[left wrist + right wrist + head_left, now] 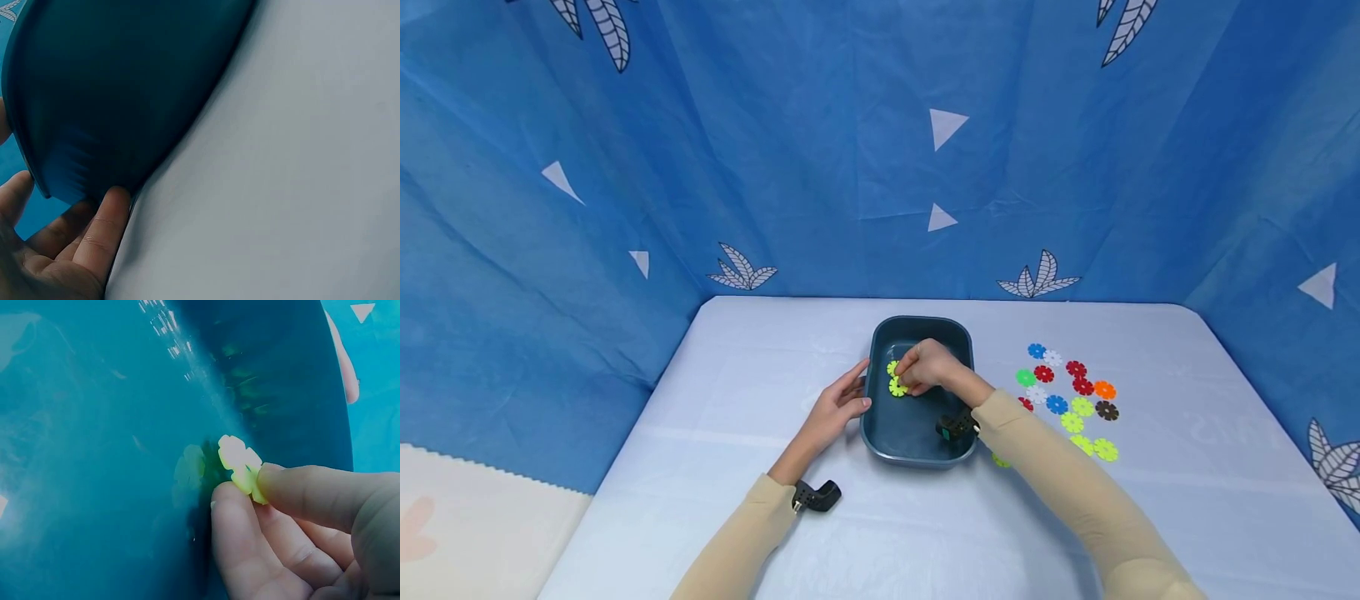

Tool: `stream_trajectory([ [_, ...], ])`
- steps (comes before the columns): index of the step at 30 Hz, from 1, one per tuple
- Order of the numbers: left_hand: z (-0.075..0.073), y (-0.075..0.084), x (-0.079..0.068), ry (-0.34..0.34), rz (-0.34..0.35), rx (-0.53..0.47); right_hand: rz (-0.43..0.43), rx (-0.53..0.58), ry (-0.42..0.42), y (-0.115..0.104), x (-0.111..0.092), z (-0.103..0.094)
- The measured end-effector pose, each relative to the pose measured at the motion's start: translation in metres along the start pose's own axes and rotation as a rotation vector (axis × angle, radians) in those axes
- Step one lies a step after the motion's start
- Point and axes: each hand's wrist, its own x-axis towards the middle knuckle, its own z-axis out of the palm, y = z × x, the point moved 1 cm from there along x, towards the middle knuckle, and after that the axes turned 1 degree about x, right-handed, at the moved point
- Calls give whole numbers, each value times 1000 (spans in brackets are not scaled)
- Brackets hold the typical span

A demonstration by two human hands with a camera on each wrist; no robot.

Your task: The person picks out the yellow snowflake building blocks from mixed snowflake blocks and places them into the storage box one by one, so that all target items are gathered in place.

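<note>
The right hand (928,367) pinches a yellow-green flower-shaped disc (234,452) between thumb and fingertips, inside the dark blue tray (895,429) and close to its left wall. The left hand (835,408) rests against the outside of that wall, its fingers extended and spread along the edge, its thumb touching the side. Toward the person, the tray floor stretches away from the right hand, giving it room on that side; the black wrist camera (958,425) hangs over that part, near the right rim. The far rim lies a little beyond the hand.

To the right of the right hand, past the tray's rim, scattered loose discs (1082,407) lie on the desk (775,350), a few next to the sleeve (1060,475). A wide stretch of desk separates the left hand from the left edge. Beyond both hands, the desk's far edge meets a blue curtain (850,167).
</note>
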Motion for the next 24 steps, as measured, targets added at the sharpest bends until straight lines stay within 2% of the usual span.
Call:
stream_trajectory([
  [24, 0, -3, 2, 0, 0, -4, 20, 66, -50, 0, -1, 1],
])
